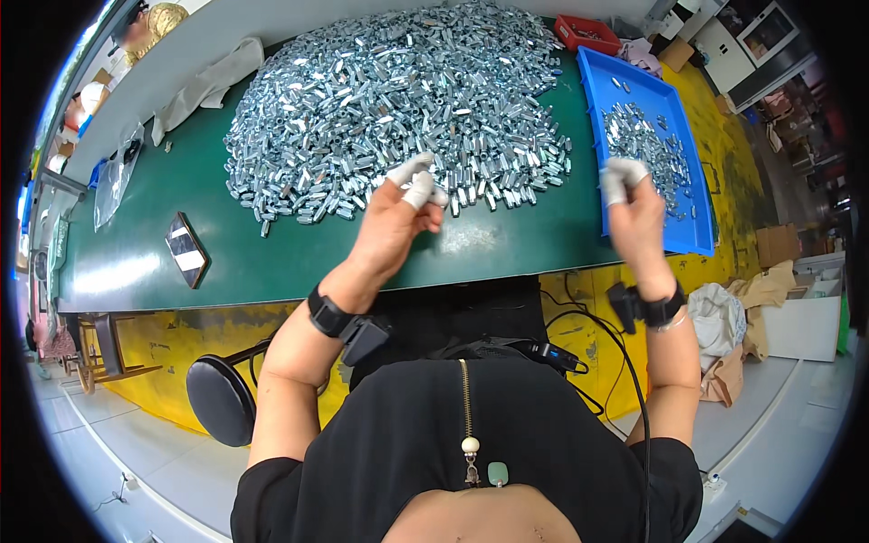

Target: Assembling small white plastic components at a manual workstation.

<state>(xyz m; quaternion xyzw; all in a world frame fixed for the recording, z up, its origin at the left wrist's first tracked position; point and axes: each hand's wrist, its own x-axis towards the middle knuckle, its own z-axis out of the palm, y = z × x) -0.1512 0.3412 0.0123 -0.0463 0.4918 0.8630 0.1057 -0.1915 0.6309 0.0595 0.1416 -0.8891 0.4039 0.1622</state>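
Black short-sleeved top (389, 443) fills the lower centre, worn by someone at a green table (507, 253). Heaped across the upper centre are silvery hexagonal metal fittings (380, 100); more lie in a blue tray (644, 83) at right. At the heap's lower edge, the left hand (394, 217) has white-covered fingertips curled near one another. Blurred, the right hand (636, 217) has its fingers bunched over the tray's left side. I cannot tell whether either grips a fitting. A careless sweep could scatter loose pieces from the heap; the tray's wall might catch the right hand, and the black cable (628, 362) beside that forearm might snag. Around: red bin (593, 43), upper right; clear plastic bag (116, 190) and dark flat slab (185, 240), left.
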